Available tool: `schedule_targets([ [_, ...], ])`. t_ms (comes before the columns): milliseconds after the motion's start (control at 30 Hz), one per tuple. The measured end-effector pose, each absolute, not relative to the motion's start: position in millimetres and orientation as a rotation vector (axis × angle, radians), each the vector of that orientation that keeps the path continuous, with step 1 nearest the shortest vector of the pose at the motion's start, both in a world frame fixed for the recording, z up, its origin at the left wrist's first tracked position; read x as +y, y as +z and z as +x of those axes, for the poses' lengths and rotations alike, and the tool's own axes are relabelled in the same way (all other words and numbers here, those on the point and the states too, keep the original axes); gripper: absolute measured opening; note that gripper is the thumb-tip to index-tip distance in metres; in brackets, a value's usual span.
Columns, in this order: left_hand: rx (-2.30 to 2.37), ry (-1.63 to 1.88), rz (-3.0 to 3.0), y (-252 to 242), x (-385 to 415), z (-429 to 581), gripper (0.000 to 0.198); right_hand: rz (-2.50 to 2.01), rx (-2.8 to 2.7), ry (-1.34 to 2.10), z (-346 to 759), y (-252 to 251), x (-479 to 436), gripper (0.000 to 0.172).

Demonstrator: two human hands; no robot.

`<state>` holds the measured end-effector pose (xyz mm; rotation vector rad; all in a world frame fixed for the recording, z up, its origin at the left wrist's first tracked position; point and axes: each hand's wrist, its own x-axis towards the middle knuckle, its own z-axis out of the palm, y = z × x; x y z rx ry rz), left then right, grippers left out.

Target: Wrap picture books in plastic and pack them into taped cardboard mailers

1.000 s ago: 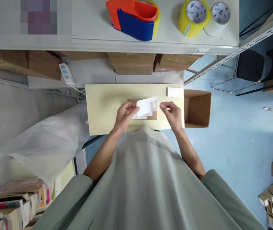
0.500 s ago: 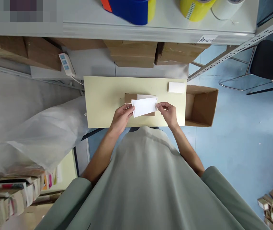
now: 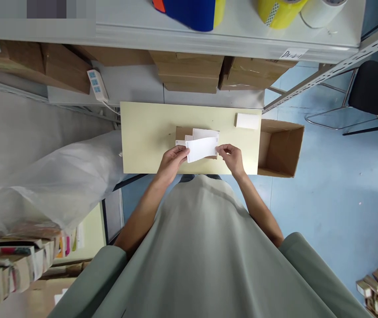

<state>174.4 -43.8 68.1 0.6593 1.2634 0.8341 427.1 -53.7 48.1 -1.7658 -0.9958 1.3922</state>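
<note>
My left hand (image 3: 171, 162) is closed, with thumb and fingers pinching the left end of a white paper slip (image 3: 202, 150). At its other end, the fingertips of my right hand (image 3: 232, 158) pinch the slip's right edge. The slip is tilted and bows slightly between the hands. Behind it, more white slips (image 3: 205, 133) show over a small brown cardboard piece (image 3: 183, 132), mostly covered. Another white edge (image 3: 179, 142) sticks out by my left fingers; whether that hand also grips it, I cannot tell.
The pale yellow table (image 3: 145, 141) carries a white stack or small box (image 3: 247, 120) at back right. An open cardboard box (image 3: 280, 148) stands off its right end. A shelf (image 3: 189, 37) with tape rolls overhangs behind. Translucent plastic sheeting (image 3: 76, 176) bulges at left.
Between my hands the slip has bowed more, and more white paper shows behind it and at its left. Both hands keep their pinch. The whole view has shifted slightly.
</note>
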Motion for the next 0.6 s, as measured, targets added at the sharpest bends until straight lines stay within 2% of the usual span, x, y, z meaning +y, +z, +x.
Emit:
schedule_targets([
  [267,1.513,0.73,0.843,14,-31,162,0.05,-1.79,-1.023,1.415,413,8,-58,0.044],
  [500,1.663,0.581,0.959,-24,-4,161,0.025,-2.041,-1.126,1.281,403,-14,-46,0.034],
  [600,1.751,0.492,1.045,-32,2,165,0.021,-2.143,-1.211,1.217,397,-21,-41,0.03],
])
